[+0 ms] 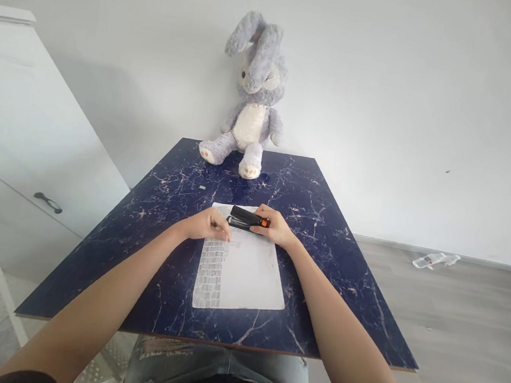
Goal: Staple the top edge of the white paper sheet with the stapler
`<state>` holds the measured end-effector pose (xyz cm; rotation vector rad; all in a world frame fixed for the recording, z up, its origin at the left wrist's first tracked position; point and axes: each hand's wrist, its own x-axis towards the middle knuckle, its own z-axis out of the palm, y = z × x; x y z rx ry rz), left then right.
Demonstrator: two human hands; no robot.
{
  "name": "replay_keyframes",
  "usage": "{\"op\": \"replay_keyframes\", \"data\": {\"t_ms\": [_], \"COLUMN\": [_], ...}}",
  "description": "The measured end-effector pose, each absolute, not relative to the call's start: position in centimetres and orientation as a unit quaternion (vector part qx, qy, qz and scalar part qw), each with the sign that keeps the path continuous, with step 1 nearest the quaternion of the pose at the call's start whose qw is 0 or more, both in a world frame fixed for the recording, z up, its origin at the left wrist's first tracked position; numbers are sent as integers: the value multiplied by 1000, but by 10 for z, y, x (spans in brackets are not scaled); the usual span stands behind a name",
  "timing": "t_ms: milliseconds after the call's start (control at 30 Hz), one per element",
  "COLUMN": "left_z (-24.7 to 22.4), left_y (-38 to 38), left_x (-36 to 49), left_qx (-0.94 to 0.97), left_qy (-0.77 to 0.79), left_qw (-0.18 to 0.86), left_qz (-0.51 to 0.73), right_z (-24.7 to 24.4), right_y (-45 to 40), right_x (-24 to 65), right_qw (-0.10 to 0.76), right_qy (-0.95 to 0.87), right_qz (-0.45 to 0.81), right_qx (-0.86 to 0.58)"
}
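Note:
A black stapler (244, 216) with an orange detail near its back end lies over the top part of a paper sheet (250, 277). Its back end is wrapped by my right hand (275, 226), thumb on the near side and fingers on the far side. Just left of the stapler's front, my left hand (208, 224) is closed in a pinch over the paper's upper left. Whatever its fingertips hold, if anything, is too small to make out. Dense printed or written lines run down the sheet's left side; most of the right is white.
The paper rests on a dark blue marbled table (170, 292). At its far end a grey plush rabbit (250, 123) sits against the wall. A small pale scrap (202, 187) lies left of centre. A white cabinet (23, 128) stands left; clear plastic packaging (436, 260) lies on the floor right.

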<state>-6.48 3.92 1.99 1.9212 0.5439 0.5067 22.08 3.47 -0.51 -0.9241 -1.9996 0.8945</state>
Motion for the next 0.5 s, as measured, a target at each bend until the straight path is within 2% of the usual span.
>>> {"op": "replay_keyframes", "data": {"t_ms": [133, 233, 367, 500], "left_z": [21, 25, 33, 24], "left_y": [54, 70, 83, 76], "left_x": [-83, -112, -137, -103], "left_qx": [598, 403, 327, 336], "left_qy": [220, 176, 210, 371], "left_qw": [597, 607, 587, 519], "left_qz": [488, 662, 710, 693], "right_z": [-6, -7, -10, -13], "right_y": [34, 36, 37, 37], "right_x": [220, 220, 221, 219], "right_qw": [379, 378, 372, 381], "right_qy": [-777, -772, -775, -771], "right_qz": [349, 357, 354, 346], "right_qx": [-362, -367, -367, -375]}}
